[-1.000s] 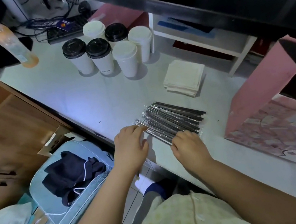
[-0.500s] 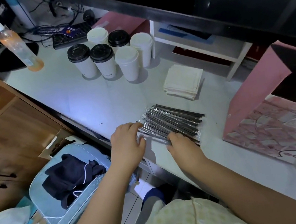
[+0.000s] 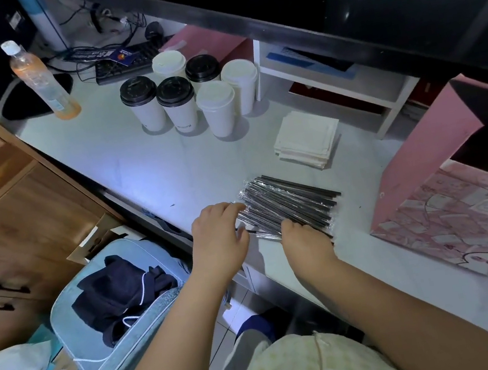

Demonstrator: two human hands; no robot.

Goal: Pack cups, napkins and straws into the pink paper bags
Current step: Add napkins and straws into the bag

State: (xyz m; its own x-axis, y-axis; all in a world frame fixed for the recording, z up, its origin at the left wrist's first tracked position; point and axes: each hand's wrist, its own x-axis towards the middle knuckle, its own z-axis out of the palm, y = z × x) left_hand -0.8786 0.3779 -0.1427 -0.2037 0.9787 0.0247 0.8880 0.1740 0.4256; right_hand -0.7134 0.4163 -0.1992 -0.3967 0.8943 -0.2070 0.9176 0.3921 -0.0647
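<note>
Pale grey desk (image 3: 144, 168) under a dark shelf, with everything for the job laid out on it. 6 lidded cups (image 3: 179, 105) stand in a cluster at the back, 3 with black lids and 3 with white. A stack of napkins (image 3: 307, 139) lies to their right. The straws (image 3: 290, 203) lie in a loose wrapped pile at the near edge. The pink paper bag (image 3: 423, 156) sits at the right, near the straws but apart from them, and nothing visibly packed yet

The left hand (image 3: 220, 236) has its fingers curled over the near-left ends of the straws, and 1 thin straw pokes out below the thumb, so it seems to be pinching some out. The right hand (image 3: 304, 239) rests on the near side of the pile. Its fingertips are hidden under the hand, so I cannot tell whether it grips or only steadies

Risks from here, as I judge them: the wrappers look slick and the pile sits close to the desk edge, so a pull on 1 straw could drag neighbours off onto the floor. Too many might also come away at once
</note>
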